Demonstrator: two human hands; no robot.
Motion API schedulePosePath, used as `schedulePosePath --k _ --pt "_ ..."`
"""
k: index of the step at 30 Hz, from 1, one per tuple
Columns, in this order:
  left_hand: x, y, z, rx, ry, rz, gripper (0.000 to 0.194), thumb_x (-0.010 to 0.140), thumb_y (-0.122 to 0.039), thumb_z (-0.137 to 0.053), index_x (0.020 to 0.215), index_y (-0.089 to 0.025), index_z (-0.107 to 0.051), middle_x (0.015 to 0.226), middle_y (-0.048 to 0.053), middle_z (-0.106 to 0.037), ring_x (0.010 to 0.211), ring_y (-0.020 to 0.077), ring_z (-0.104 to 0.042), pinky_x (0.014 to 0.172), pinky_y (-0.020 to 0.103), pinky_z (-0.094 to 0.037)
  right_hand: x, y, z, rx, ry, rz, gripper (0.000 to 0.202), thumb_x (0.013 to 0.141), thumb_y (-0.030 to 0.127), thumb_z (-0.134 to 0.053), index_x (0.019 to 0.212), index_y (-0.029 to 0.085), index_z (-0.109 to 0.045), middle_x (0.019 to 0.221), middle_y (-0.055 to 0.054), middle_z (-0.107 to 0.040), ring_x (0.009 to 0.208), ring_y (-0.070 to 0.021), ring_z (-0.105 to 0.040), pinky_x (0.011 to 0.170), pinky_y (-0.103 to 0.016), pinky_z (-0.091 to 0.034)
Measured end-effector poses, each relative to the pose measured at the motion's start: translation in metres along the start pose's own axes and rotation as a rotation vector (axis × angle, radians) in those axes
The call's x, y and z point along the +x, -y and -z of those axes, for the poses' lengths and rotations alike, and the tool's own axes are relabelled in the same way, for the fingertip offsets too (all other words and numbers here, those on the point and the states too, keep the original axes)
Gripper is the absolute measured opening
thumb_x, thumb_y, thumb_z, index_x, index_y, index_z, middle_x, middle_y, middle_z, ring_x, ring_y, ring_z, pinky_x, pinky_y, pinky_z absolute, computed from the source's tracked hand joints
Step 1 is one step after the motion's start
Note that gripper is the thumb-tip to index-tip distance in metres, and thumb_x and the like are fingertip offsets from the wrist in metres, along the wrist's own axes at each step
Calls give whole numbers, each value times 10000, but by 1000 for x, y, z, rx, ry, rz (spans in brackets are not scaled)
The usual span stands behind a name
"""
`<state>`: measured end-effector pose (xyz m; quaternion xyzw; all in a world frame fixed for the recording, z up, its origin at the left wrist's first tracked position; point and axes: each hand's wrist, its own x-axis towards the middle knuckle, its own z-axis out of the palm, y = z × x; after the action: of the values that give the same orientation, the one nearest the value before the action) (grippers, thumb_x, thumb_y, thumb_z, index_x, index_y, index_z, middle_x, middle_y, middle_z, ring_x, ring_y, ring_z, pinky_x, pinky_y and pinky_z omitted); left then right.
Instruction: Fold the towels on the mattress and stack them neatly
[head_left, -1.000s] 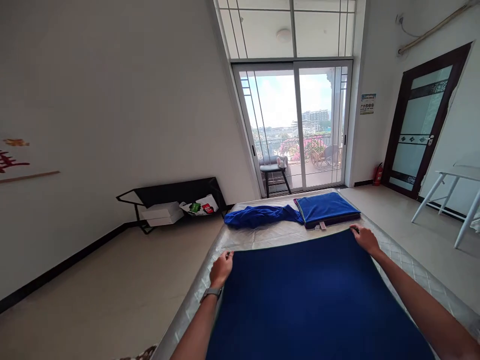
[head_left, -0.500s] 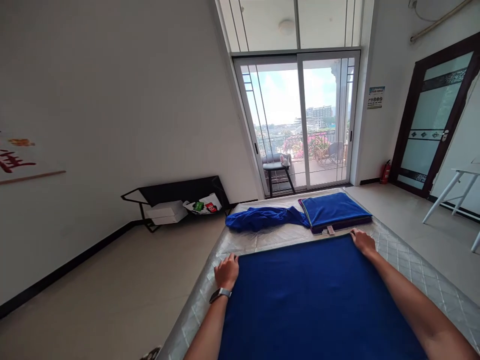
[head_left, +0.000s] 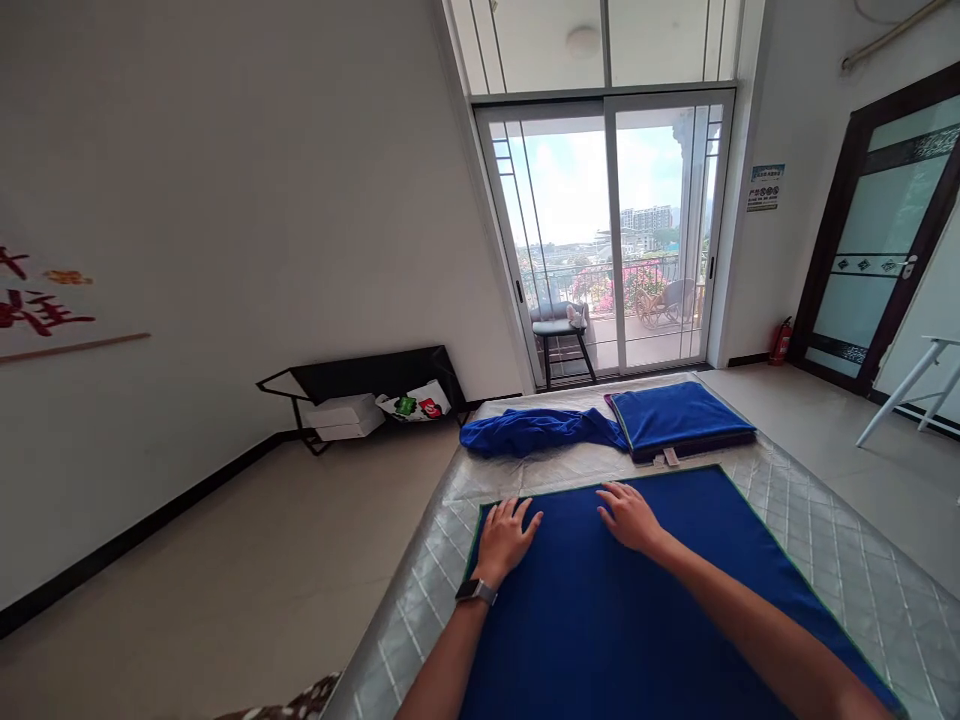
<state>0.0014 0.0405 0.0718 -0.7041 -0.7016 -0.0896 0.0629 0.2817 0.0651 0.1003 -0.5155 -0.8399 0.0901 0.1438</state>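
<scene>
A dark blue cloth (head_left: 585, 620) with a green edge lies spread flat on the silvery quilted mattress (head_left: 825, 520). My left hand (head_left: 506, 540), with a watch on the wrist, rests on the cloth near its far left corner, fingers spread. Near the middle of the far edge, my right hand (head_left: 628, 515) lies on the cloth with its fingers apart. Beyond them sit a folded stack of blue cloths (head_left: 679, 415) with a white tag and, left of it, a crumpled blue cloth (head_left: 532, 432).
Left of the mattress, a black rack (head_left: 352, 375) holds white boxes (head_left: 345, 415) and a printed bag (head_left: 416, 402). Behind the mattress are a stool (head_left: 559, 330) and sliding glass doors (head_left: 611, 250). A white-legged table (head_left: 900, 395) stands at right.
Both hands have let go of the cloth's far corners and opened onto its surface. My right hand has moved left, toward my left hand. The view has shifted slightly.
</scene>
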Motion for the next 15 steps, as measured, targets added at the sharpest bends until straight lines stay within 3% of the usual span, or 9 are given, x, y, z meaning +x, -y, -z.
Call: schedulePosePath --k 3,6,9,15 --pt "-1 0 -5 -18 103 34 562 1008 -525 -303 1492 -270 -432 1554 66 -448 1460 261 -337 1196 457 -250 7 30 -21 48 118 36 613 998 498 -280 1521 204 -406 1592 -74 -364 1485 -244 -267 1204 -429 -189" --pt "0 4 -9 -10 136 47 588 1005 -538 -284 1528 -282 -368 1598 60 -375 1484 264 -292 1206 473 -224 5 21 -22 27 176 -15 654 999 526 -236 1556 194 -327 1620 -70 -289 1512 -230 -183 1217 -435 -141" --pt "1 5 -12 0 138 45 604 1001 -536 -293 1547 -280 -328 1603 64 -362 1488 273 -282 1207 485 -215 -5 -15 -7 -28 167 -110 638 1001 521 -225 1567 235 -297 1625 -42 -279 1516 -209 -161 1221 -432 -128" --pt "2 5 -16 -15 126 55 604 997 -553 -283 1542 -297 -336 1620 56 -326 1487 280 -281 1201 505 -218 -36 -117 36 -179 161 -410 617 1010 457 -230 1578 219 -253 1637 -47 -253 1516 -192 -160 1220 -433 -144"
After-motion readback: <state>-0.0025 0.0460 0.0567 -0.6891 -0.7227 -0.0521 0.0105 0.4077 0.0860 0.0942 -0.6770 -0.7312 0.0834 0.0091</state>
